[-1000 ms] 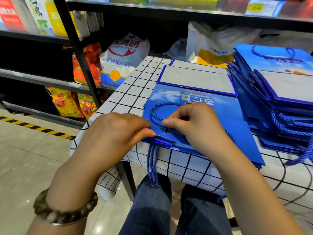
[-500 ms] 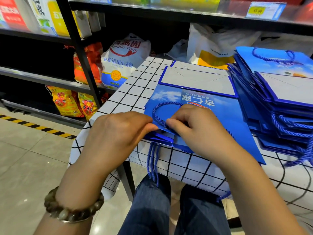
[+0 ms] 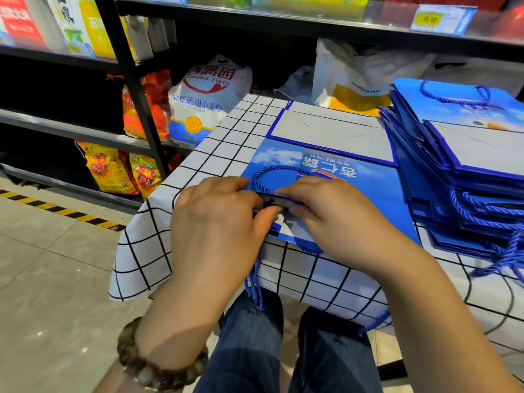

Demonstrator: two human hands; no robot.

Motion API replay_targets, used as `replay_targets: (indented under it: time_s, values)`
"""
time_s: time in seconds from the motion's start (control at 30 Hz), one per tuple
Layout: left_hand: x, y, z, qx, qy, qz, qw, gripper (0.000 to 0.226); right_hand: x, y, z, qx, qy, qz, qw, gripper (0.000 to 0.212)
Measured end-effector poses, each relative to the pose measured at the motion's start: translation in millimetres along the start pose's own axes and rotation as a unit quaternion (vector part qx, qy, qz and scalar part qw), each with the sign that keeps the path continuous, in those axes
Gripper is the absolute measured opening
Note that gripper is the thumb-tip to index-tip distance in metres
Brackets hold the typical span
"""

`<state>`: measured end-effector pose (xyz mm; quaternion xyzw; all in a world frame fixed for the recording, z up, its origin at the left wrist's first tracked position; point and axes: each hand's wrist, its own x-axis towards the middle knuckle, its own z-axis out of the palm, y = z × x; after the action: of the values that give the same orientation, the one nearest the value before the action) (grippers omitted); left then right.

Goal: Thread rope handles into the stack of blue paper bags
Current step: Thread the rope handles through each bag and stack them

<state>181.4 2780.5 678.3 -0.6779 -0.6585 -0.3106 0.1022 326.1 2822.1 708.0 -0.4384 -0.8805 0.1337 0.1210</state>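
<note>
the top blue bag [image 3: 354, 188] lies flat at the table's [image 3: 226, 143] near edge. left hand [image 3: 215, 222] and right hand [image 3: 337, 219] pinch its mouth open, likely to reach the handle holes; the rope handle [image 3: 272, 171] loops above.

Bright, even indoor light. Glare specks on floor tiles [image 3: 42, 333] at 8 o'clock. Wide-angle bending toward edges. Shelf [image 3: 312, 21] at 12 o'clock soft; lower shelves in deep shadow.
</note>
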Motion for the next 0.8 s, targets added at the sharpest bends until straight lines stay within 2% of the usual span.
replay_targets:
  time_s: [0.07, 0.13, 0.2, 0.3, 0.47, 0.57, 0.63, 0.73, 0.8]
  values:
    - [2.3, 7.3, 1.9, 0.034, -0.028, -0.021, 0.999, 0.026, 0.5, -1.3, 0.7, -0.007, 0.005, -0.006, 1.0, 0.014]
    - [2.7, 10.2, 4.6, 0.045, -0.031, -0.018, 0.998, 0.024, 0.2, -1.4, 1.5, 0.005, 0.016, 0.001, 1.0, 0.018]
    - [2.4, 8.5, 6.5, 0.023, -0.019, -0.002, 1.0, 0.028, -0.2, 1.0, 2.4, 0.023, 0.034, 0.007, 0.999, 0.021]
    - [2.9, 2.5, 7.9, -0.036, -0.007, 0.03, 0.999, 0.028, -0.7, 4.8, 5.0, 0.002, 0.044, 0.014, 0.999, 0.011]
    - [0.4, -8.4, 6.9, -0.136, -0.046, 0.056, 0.988, 0.016, -5.2, 8.0, 8.4, -0.03, 0.065, 0.023, 0.997, 0.013]
    - [-1.9, -11.0, 6.6, -0.119, -0.063, 0.068, 0.989, 0.016, -10.1, 6.9, 6.3, -0.015, 0.061, 0.028, 0.998, 0.016]
    - [-3.7, -8.5, 4.9, -0.158, -0.045, 0.041, 0.986, 0.024, -15.5, 6.3, 4.6, 0.032, 0.089, 0.044, 0.995, 0.013]
    - [-0.4, -5.3, 0.4, -0.317, -0.001, -0.079, 0.945, 0.03, -25.4, 6.7, 9.5, 0.086, 0.118, 0.06, 0.987, 0.009]
    - [7.6, -3.5, -1.9, -0.325, -0.008, -0.128, 0.937, 0.025, -30.1, 6.7, 16.8, 0.073, 0.138, 0.044, 0.987, 0.007]
